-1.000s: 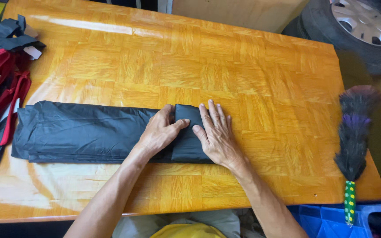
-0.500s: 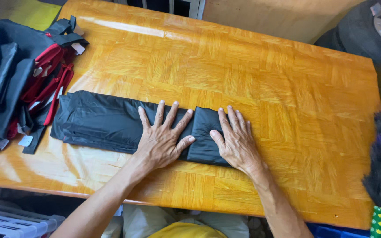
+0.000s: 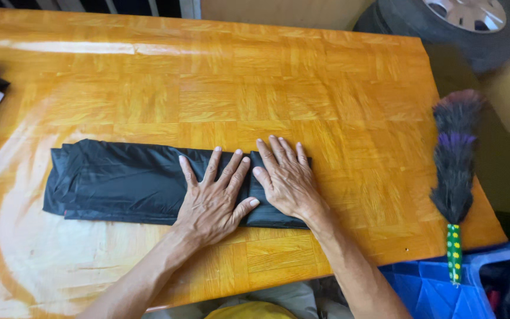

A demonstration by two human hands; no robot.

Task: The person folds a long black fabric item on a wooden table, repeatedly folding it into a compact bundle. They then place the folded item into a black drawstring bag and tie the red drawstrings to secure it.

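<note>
Head view: I see my left hand (image 3: 213, 201) and right hand (image 3: 287, 180), both spread flat, fingers splayed, pressing the right end of a folded black cloth (image 3: 119, 180) lying along the table (image 3: 267, 88), apparently to flatten its crease.

We see a black folded garment (image 3: 119, 180), thin and slightly glossy, perhaps a raincoat, though the cloth gives us no sure sign. It lies flat as a long narrow strip running left to right near the front edge of the bench (image 3: 326, 88). Its left end shows stacked, rumpled layers; its right end is folded back on itself.
</note>
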